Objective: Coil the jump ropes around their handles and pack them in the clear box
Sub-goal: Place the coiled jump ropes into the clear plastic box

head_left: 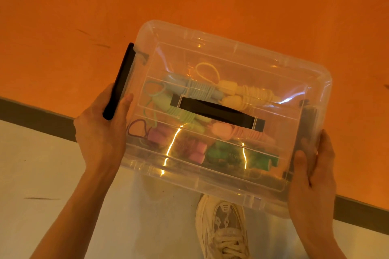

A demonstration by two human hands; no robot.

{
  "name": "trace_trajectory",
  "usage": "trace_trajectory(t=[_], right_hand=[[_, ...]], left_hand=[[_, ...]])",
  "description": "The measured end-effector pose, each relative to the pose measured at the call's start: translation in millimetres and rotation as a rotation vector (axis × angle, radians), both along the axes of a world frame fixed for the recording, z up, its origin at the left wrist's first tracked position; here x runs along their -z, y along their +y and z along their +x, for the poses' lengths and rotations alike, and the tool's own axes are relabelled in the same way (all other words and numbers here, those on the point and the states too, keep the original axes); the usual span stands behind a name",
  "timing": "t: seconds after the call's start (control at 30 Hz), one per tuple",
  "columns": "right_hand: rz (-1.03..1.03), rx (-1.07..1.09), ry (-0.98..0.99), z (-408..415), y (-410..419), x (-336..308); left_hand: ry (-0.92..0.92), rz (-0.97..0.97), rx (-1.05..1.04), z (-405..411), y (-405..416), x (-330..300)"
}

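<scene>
The left hand (101,130) grips the clear box's (273,65) left end, thumb on the black latch (120,82), which stands flipped outward. Inside the lidded box lie coiled jump ropes (202,92): blue, yellow and light green toward its far side, purple, pink and green toward its near side, under the lid's black carry handle (216,111). The right hand (311,183) clasps the box's right end, thumb pressed on the side. A pale shoe (225,229) shows below the box.

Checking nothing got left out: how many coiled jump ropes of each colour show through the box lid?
Blue rope: 1
Yellow rope: 1
Light green rope: 1
Peach rope: 1
Pink rope: 1
Dark green rope: 1
Total: 6
</scene>
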State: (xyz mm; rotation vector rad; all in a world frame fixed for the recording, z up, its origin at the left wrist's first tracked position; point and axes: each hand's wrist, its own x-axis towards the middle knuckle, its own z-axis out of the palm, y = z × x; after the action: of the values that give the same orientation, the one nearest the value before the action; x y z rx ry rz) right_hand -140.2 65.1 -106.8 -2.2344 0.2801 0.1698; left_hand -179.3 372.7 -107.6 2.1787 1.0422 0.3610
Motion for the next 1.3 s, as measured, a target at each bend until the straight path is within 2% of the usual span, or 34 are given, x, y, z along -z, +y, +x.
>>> trace_trajectory(t=[0.33,0.47,0.53,0.8,0.93,1.3], right_hand=[[0.056,0.064,0.049,3,-2,3],[0.191,0.280,0.343,12,-8,11],[0.251,0.325,0.409,16,-9,9],[0.157,0.361,0.229,19,-11,-2],[0.096,0.257,0.133,20,-8,-7],[0.170,0.179,0.118,18,-9,-2]], left_hand=[[0.000,-0.009,0.025,0,2,2],[0.001,-0.043,0.053,0,3,2],[-0.006,-0.052,0.058,0,3,2],[-0.074,-0.101,0.040,-3,5,8],[-0.066,-0.090,0.052,-3,6,9],[-0.071,-0.091,0.051,-2,5,8]])
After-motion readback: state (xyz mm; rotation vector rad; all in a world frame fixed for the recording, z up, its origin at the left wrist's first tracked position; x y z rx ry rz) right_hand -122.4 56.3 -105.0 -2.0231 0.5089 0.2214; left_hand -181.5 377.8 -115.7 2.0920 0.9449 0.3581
